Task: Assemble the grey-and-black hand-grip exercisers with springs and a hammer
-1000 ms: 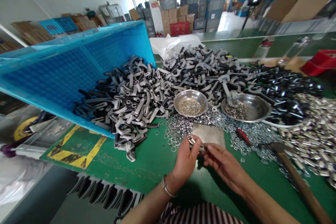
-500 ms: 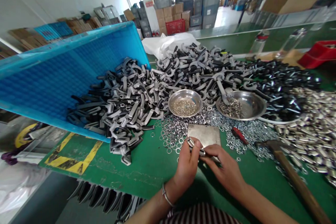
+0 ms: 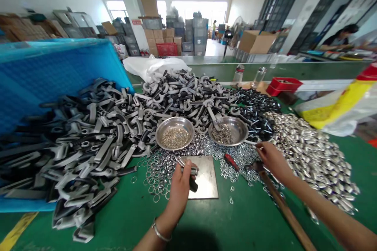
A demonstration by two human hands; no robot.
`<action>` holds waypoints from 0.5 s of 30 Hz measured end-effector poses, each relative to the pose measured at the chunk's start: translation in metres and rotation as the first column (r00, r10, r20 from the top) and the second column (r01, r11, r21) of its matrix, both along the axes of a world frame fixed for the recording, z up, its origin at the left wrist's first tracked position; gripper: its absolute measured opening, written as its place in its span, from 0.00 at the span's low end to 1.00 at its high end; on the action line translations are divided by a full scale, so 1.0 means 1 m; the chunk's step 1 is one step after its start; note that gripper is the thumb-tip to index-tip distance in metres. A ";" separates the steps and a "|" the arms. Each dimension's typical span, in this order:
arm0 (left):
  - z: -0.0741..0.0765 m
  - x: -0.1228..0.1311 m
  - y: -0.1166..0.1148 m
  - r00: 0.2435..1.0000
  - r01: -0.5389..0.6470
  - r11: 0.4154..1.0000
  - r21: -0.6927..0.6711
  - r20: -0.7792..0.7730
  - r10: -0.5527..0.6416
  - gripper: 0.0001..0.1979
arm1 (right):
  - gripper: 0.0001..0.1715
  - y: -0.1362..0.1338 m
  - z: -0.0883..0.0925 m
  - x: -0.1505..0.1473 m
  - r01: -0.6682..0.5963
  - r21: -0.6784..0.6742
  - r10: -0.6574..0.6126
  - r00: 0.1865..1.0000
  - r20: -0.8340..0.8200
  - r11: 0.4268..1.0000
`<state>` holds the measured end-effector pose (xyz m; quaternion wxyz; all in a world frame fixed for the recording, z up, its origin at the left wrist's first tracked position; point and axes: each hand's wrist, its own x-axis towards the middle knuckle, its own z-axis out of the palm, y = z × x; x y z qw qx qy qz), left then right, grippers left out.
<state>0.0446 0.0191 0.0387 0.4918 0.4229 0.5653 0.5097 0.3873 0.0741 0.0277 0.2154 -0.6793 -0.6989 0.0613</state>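
My left hand [image 3: 179, 184] is closed around a metal cylinder with a coil spring [image 3: 190, 168] at its upper end. A black piece sticks out below the fingers. Under it lies a flat steel plate [image 3: 207, 182]. My right hand [image 3: 273, 161] reaches out to the right, above the small washers [image 3: 246, 157] and beside a heap of shiny metal sleeves [image 3: 312, 145]. Its thumb and fingertips are pinched together; whatever lies between them is too small to make out. The hammer [image 3: 278, 202] and a red-handled screwdriver [image 3: 231, 162] are just left of that hand.
Two steel bowls of small parts [image 3: 159, 137] [image 3: 244, 135] stand behind the plate. Grey and black handles [image 3: 100, 137] spill from a blue crate [image 3: 88, 59]. Black bolts [image 3: 256, 106], a red bin [image 3: 284, 85] and a yellow-and-white sack [image 3: 338, 102] are at right.
My right hand has left the spring-topped cylinder and moved right, over the washers and hammer head. My left hand still holds the cylinder. The view has turned right and levelled.
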 end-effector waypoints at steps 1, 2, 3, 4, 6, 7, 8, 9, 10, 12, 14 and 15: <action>0.000 0.004 0.000 1.000 -0.001 1.000 -0.017 0.014 0.001 0.20 | 0.13 0.019 0.001 0.020 0.051 0.005 -0.051 0.999 0.013 0.999; 0.000 0.009 0.000 1.000 0.011 0.999 -0.034 0.020 -0.010 0.21 | 0.13 0.037 0.003 0.036 0.092 0.010 -0.092 0.995 0.022 0.996; 0.000 0.014 -0.002 0.999 0.034 0.998 -0.049 0.021 -0.033 0.21 | 0.13 0.055 0.005 0.045 0.119 0.014 -0.120 0.992 0.030 0.993; 0.000 0.019 -0.004 0.998 0.061 0.996 -0.059 0.019 -0.060 0.21 | 0.14 0.072 0.007 0.050 0.133 0.016 -0.134 0.990 0.038 0.991; -0.001 0.028 -0.009 0.993 0.121 0.990 -0.067 0.020 -0.120 0.23 | 0.14 0.099 0.010 0.049 0.130 0.006 -0.130 0.990 0.049 0.992; -0.002 0.031 -0.012 0.990 0.141 0.987 -0.071 0.027 -0.139 0.23 | 0.15 0.110 0.011 0.045 0.116 -0.009 -0.115 0.992 0.052 0.993; -0.003 0.033 -0.014 0.988 0.151 0.986 -0.076 0.035 -0.149 0.24 | 0.17 0.118 0.012 0.041 0.098 -0.027 -0.097 0.994 0.051 0.995; -0.004 0.034 -0.015 0.989 0.147 0.986 -0.082 0.040 -0.144 0.25 | 0.18 0.123 0.015 0.037 0.082 -0.045 -0.080 0.996 0.047 0.996; -0.007 0.033 -0.016 0.991 0.128 0.988 -0.087 0.038 -0.125 0.25 | 0.19 0.126 0.018 0.035 0.069 -0.058 -0.067 0.997 0.040 0.996; -0.013 0.028 -0.013 0.998 0.060 0.996 -0.071 -0.013 -0.061 0.25 | 0.18 0.122 0.029 0.036 0.057 -0.053 -0.056 0.998 0.016 0.997; -0.020 0.019 -0.006 0.996 0.001 1.000 -0.004 -0.085 -0.002 0.25 | 0.13 0.103 0.043 0.035 0.064 -0.010 -0.064 0.998 -0.022 0.998; -0.023 0.014 0.000 0.993 -0.015 0.999 0.047 -0.118 0.020 0.24 | 0.10 0.087 0.048 0.032 0.069 0.016 -0.068 0.996 -0.050 0.998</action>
